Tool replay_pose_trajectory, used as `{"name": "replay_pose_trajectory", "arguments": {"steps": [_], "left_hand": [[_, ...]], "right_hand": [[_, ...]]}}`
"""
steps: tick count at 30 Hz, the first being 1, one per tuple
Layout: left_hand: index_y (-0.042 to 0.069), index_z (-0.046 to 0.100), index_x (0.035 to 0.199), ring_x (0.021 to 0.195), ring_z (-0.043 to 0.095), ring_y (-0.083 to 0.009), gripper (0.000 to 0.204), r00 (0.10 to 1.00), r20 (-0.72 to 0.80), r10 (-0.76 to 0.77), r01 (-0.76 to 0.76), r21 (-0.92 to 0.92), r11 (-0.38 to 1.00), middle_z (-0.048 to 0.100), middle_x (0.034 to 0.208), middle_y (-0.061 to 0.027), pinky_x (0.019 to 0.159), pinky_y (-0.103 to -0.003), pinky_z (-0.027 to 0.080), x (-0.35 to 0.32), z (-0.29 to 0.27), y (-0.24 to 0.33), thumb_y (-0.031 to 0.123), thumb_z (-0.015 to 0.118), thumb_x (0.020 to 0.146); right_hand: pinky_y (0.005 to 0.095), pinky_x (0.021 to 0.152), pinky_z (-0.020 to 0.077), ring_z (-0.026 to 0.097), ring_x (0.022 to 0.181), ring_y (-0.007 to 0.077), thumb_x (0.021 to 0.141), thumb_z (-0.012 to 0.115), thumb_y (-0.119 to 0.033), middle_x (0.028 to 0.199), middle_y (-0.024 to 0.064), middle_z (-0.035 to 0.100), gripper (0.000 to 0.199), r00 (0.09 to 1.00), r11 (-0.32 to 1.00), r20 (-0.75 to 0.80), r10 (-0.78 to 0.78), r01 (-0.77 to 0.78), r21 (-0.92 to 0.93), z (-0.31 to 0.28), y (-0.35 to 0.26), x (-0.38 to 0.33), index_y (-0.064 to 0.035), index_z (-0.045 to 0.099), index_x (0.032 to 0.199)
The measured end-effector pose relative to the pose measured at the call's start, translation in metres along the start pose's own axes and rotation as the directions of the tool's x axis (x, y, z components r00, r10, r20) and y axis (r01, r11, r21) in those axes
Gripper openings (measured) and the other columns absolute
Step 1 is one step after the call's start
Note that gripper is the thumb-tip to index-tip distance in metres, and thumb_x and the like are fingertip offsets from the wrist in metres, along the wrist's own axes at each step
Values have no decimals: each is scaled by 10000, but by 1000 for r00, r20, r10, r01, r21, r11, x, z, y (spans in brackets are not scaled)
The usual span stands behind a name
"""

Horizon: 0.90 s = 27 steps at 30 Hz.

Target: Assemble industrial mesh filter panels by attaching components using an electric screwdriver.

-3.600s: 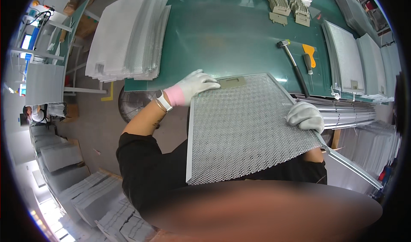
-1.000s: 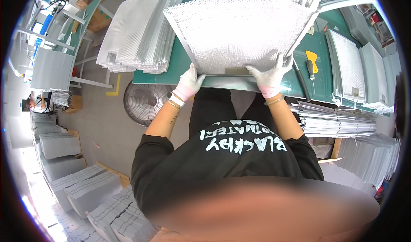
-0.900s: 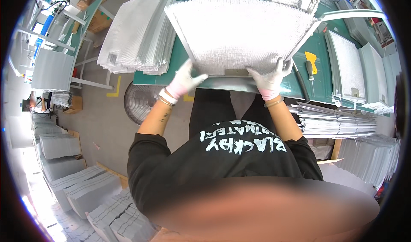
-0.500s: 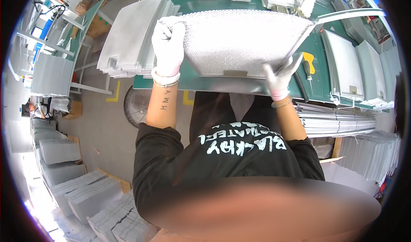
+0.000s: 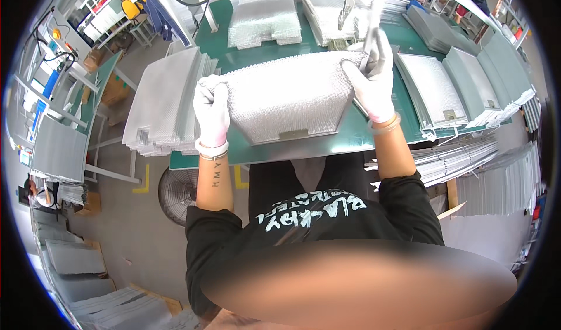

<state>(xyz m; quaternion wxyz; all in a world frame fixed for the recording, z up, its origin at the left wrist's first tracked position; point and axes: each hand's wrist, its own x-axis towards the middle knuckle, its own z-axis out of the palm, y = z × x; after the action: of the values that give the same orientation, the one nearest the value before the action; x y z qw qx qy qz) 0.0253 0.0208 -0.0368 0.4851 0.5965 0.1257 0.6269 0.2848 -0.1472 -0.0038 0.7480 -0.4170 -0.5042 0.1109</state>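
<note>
A silvery mesh panel [image 5: 286,96] is held tilted over the green table, with a small dark rectangular tab on its lower edge. My left hand [image 5: 211,111], in a white glove, is closed on its upper left corner. At the upper right corner my gloved right hand [image 5: 376,82] is closed, the thumb pressed on the mesh face. A thin pale metal strip [image 5: 377,14] rises beside the right hand's fingers. How the strip meets the panel is hidden by the hand.
The green table [image 5: 257,146] carries a mesh stack [image 5: 163,96] at left, more mesh sheets [image 5: 266,20] at the back and framed panels [image 5: 432,90] at right. Long metal strips [image 5: 444,160] lie below its right side. A floor fan [image 5: 177,195] stands below the left side.
My right hand has gone from open near the lower right edge to closed on the upper right corner. The pale strip has swung from pointing right to pointing up. The view has shifted.
</note>
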Motion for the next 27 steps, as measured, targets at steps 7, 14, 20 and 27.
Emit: {"name": "replay_pose_trajectory", "arguments": {"steps": [7, 14, 20, 27], "left_hand": [[14, 614, 1067, 801, 532, -23, 161, 996, 57, -63, 68, -105, 992, 625, 945, 7, 735, -181, 434, -6, -15, 1, -56, 593, 924], [4, 634, 947, 797, 584, -74, 90, 910, 412, -43, -29, 167, 986, 646, 899, -32, 702, -218, 468, 20, -7, 50, -22, 688, 878], [39, 484, 1242, 887, 598, -125, 564, 982, 134, 134, -138, 22, 990, 615, 1018, -80, 798, -271, 520, -1, 4, 38, -59, 786, 776], [34, 438, 1298, 878, 506, -61, 677, 950, -134, 283, -271, 104, 957, 581, 1141, -63, 710, -188, 466, -5, 13, 26, -66, 815, 744]], "right_hand": [[297, 950, 479, 619, 1045, 155, 837, 672, 13, 1079, 75, 669, 273, 772, 923, 607, 188, 72, -377, -27, -59, 47, -5, 643, 1108], [394, 738, 522, 632, 785, 348, 763, 678, -48, 841, 175, 611, 287, 514, 651, 850, 115, 607, -456, 13, -102, 66, -47, 588, 1035], [438, 814, 509, 630, 889, 370, 816, 630, -78, 911, 165, 617, 362, 398, 723, 913, 94, 603, -337, 41, -91, 76, -81, 581, 1175], [425, 823, 503, 616, 923, 352, 838, 614, -53, 940, 152, 604, 528, 424, 696, 903, 65, 629, -346, 54, -70, 78, -150, 566, 1355]]}}
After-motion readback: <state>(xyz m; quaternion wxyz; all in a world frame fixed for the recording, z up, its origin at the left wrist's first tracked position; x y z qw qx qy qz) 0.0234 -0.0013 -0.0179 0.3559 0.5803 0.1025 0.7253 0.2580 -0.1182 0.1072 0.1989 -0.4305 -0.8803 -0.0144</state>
